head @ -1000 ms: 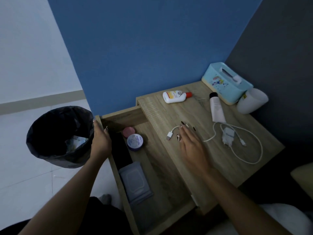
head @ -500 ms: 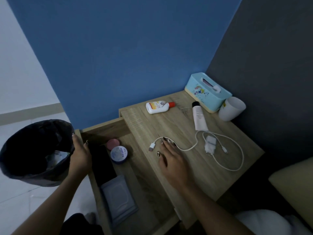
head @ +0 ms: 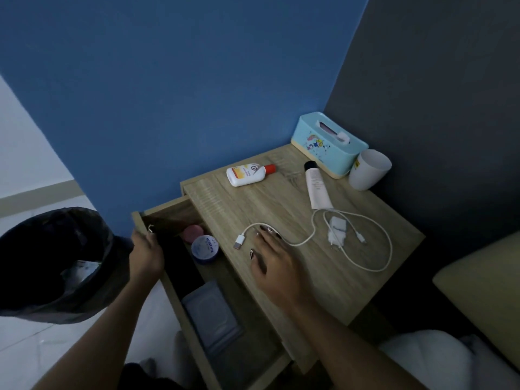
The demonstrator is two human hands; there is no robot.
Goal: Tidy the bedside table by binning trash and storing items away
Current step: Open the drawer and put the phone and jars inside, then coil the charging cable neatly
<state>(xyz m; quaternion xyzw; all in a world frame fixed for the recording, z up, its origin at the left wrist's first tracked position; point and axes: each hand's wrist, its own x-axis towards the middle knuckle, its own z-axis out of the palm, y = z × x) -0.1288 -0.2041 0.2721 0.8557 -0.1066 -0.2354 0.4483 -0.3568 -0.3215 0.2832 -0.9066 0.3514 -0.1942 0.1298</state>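
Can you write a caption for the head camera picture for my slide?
Right hand reaches the white charger cable on the bedside table; left hand holds the open drawer.

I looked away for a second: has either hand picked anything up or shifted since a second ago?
Little changed. The right hand stays flat on the white cable near its plug end, nothing lifted. The left hand keeps gripping the open drawer's edge. Only the camera view shifted; the lotion bottle, tube and charger lie as before.

Head camera looks steeply down, close above the bedside table (head: 281, 204).
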